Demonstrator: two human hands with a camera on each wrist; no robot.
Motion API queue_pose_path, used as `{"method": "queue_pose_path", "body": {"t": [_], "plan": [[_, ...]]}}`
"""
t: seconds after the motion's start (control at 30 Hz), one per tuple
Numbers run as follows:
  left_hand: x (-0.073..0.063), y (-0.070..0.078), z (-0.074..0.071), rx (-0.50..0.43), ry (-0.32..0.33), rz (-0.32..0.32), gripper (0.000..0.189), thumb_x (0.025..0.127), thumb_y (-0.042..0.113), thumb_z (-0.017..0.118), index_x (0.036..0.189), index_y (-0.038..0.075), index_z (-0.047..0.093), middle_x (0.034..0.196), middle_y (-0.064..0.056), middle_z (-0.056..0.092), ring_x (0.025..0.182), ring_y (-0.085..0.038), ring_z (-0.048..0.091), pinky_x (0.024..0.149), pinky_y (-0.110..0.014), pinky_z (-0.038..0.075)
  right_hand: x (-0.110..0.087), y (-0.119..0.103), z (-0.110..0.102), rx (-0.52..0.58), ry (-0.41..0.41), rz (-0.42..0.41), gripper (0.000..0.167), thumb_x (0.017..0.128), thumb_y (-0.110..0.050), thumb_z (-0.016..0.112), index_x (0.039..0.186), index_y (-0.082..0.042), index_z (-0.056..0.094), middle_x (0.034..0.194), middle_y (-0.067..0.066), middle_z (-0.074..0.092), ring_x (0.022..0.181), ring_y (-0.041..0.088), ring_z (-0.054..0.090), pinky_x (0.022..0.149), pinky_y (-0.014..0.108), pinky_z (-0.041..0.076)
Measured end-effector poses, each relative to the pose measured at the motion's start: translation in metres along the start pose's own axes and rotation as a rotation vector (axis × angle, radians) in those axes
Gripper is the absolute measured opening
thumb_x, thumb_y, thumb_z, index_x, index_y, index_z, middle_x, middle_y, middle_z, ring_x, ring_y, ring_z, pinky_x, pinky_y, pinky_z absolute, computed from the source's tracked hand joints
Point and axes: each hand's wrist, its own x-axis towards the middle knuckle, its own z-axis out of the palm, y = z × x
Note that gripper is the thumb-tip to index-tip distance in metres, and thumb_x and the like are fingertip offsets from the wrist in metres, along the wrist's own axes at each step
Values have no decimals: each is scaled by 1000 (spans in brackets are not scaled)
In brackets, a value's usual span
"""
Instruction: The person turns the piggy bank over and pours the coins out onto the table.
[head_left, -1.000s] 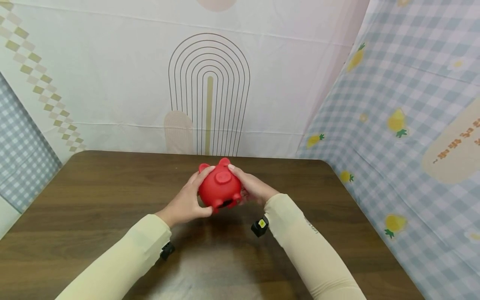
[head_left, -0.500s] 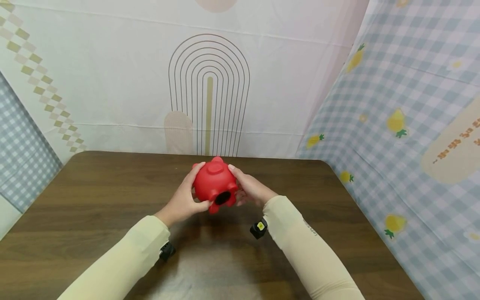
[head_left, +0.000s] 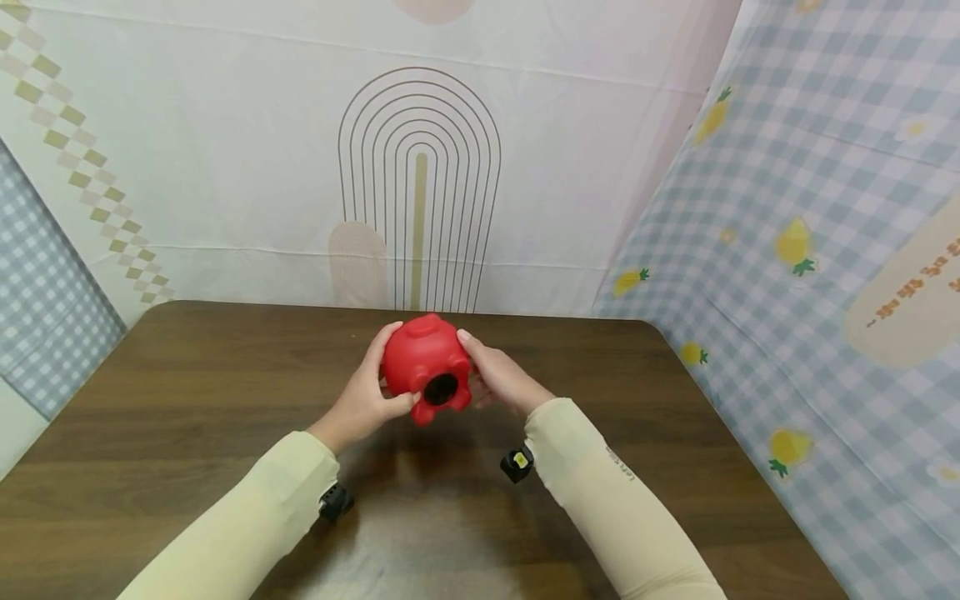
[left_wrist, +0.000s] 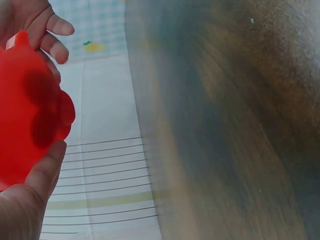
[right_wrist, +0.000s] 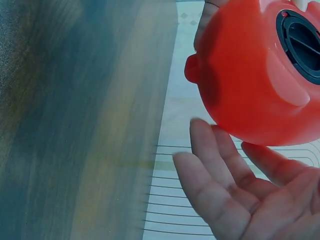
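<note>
Above the table, a red piggy bank [head_left: 416, 350] is tipped so that its underside with short legs faces me. A round black plug [head_left: 440, 389] shows in its belly; the right wrist view shows a raised bar across that plug [right_wrist: 306, 46]. My left hand [head_left: 360, 396] grips the bank from the left, thumb on the belly beside the plug and fingers along the far side. On the other side my right hand [head_left: 510, 377] touches the bank with loosely spread fingers [right_wrist: 205, 142]. In the left wrist view the snout [left_wrist: 67, 114] points toward the middle.
A dark brown wooden table [head_left: 225, 400] lies under both hands. Behind it hangs a white patterned cloth [head_left: 247, 167], and a blue checked cloth [head_left: 750, 275] borders the right side. Small black devices sit under both wrists, one of them a wrist camera [head_left: 517, 462].
The piggy bank has tilted back and shifted slightly left, its snout rolling up and the belly plug coming into full view. My left hand has moved with it; the right has barely moved.
</note>
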Motion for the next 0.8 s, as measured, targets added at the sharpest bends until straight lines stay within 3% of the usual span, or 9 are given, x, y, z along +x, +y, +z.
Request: {"method": "queue_pose_path", "body": {"t": [0.1, 0.23, 0.3, 0.53, 0.8], "plan": [[-1, 1, 0, -10, -1, -6, 92, 74, 11, 72, 149, 23, 21, 139, -12, 39, 122, -36, 42, 86, -45, 54, -1, 0, 2, 37, 19, -26, 65, 93, -66, 36, 118, -12, 61, 96, 7, 68, 87, 27, 68, 81, 48, 55], [-2, 0, 0, -38, 9, -12, 91, 74, 9, 71, 149, 23, 22, 139, -12, 38, 122, -36, 43, 86, -46, 54, -4, 0, 5, 20, 118, -72, 57, 95, -59, 43, 127, -14, 58, 116, 5, 64, 101, 24, 65, 81, 42, 55], [-2, -1, -1, -52, 14, -19, 91, 74, 9, 71, 149, 22, 21, 139, -12, 38, 122, -36, 43, 86, -46, 54, -5, 0, 6, -10, 186, -101, 52, 96, -54, 45, 126, -14, 60, 116, 4, 64, 103, 22, 62, 80, 40, 53], [-2, -3, -1, -72, 36, -42, 91, 74, 8, 70, 149, 21, 20, 141, -13, 36, 124, -37, 41, 87, -47, 53, -8, 5, 13, -49, 345, -288, 36, 97, -34, 55, 122, -8, 63, 115, 7, 65, 107, 21, 59, 96, 41, 47], [-3, -6, -2, -87, 73, -46, 87, 78, 8, 68, 150, 18, 20, 141, -14, 36, 123, -36, 42, 89, -45, 52, -10, 11, 20, -117, 481, -468, 30, 94, -19, 61, 120, -3, 62, 115, 14, 64, 108, 26, 60, 90, 43, 50]]}}
